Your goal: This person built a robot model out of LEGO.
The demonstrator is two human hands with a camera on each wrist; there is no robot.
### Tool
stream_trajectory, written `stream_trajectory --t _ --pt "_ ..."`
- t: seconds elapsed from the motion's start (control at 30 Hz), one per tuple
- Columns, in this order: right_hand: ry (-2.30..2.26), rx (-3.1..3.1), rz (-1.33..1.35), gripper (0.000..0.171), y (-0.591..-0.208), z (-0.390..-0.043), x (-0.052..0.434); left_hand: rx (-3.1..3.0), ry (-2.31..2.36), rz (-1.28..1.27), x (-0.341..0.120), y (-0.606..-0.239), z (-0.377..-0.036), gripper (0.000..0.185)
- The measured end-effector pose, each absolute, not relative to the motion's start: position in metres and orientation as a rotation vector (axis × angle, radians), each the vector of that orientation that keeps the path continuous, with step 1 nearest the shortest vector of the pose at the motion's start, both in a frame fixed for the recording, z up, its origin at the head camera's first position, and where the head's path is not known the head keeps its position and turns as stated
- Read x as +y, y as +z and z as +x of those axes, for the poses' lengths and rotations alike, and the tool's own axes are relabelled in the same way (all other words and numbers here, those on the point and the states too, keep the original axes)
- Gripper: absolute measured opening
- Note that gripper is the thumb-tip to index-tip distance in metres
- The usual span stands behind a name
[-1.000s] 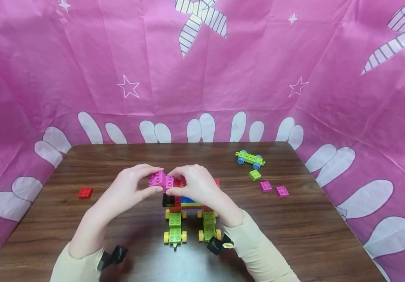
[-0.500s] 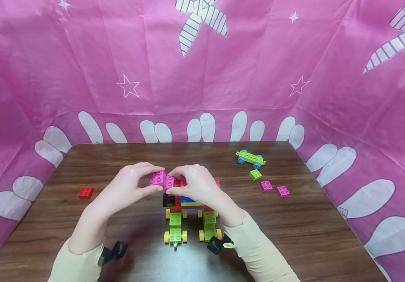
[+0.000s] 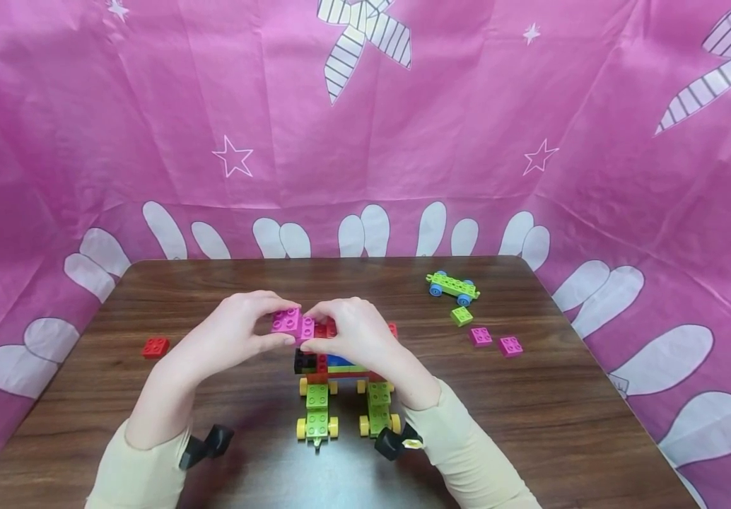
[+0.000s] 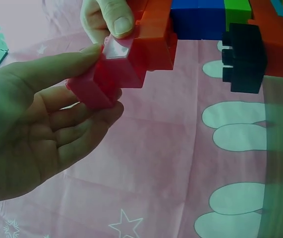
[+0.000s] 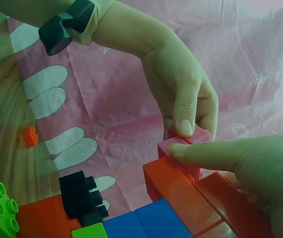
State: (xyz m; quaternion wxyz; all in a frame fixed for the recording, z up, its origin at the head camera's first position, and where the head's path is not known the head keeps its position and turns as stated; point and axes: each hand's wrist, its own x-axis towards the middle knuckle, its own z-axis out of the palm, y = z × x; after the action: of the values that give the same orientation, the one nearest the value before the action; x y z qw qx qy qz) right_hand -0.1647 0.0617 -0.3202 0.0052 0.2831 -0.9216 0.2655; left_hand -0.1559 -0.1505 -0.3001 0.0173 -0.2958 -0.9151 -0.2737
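Observation:
A multicoloured brick model [image 3: 340,378] on green wheeled bases stands at the table's middle. At its top left corner sits a pink brick [image 3: 291,324] [image 4: 106,79] [image 5: 186,141]. My left hand [image 3: 238,336] [image 4: 37,129] pinches that pink brick between thumb and fingers. My right hand [image 3: 353,332] [image 5: 240,163] grips the top of the model beside it, one finger lying across the pink brick and the red brick [image 5: 181,191] under it. A black brick [image 4: 245,57] sticks out of the model's side.
A loose red brick [image 3: 155,347] lies at the left of the wooden table [image 3: 563,417]. At the right are a green chassis with blue wheels [image 3: 451,286], a small green plate [image 3: 461,316] and two pink plates [image 3: 495,341]. Pink cloth walls surround the table.

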Motion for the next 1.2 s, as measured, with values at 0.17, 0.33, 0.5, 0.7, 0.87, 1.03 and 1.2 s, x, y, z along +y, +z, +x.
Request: stream_trajectory --t 0.17,0.33,0.5,0.7,0.87,1.03,1.2 --pt "0.828 -2.884 0.89 0.04 -0.32 -0.165 0.062 -2.843 -0.81 -0.949 -0.148 -0.297 -0.158 0.039" --pt "0.833 -2.882 0.894 0.04 -0.32 -0.165 0.062 -2.87 -0.8 -0.949 -0.147 -0.295 -0.159 0.038" --pt "0.836 -2.876 0.901 0.04 -0.32 -0.166 0.062 -2.886 -0.793 -0.942 -0.145 -0.293 -0.159 0.036" --pt "0.829 -2.871 0.905 0.04 -0.321 -0.165 0.063 -2.888 -0.818 -0.934 -0.143 -0.291 -0.159 0.035" --pt "0.826 -2.871 0.907 0.041 -0.321 -0.165 0.063 -2.892 -0.816 -0.921 -0.142 -0.291 -0.159 0.035" --pt "0.833 -2.879 0.898 0.041 -0.32 -0.165 0.063 -2.945 -0.821 -0.868 -0.14 -0.29 -0.158 0.037" --pt "0.836 -2.88 0.902 0.04 -0.32 -0.166 0.063 -2.944 -0.797 -0.867 -0.139 -0.291 -0.157 0.037"
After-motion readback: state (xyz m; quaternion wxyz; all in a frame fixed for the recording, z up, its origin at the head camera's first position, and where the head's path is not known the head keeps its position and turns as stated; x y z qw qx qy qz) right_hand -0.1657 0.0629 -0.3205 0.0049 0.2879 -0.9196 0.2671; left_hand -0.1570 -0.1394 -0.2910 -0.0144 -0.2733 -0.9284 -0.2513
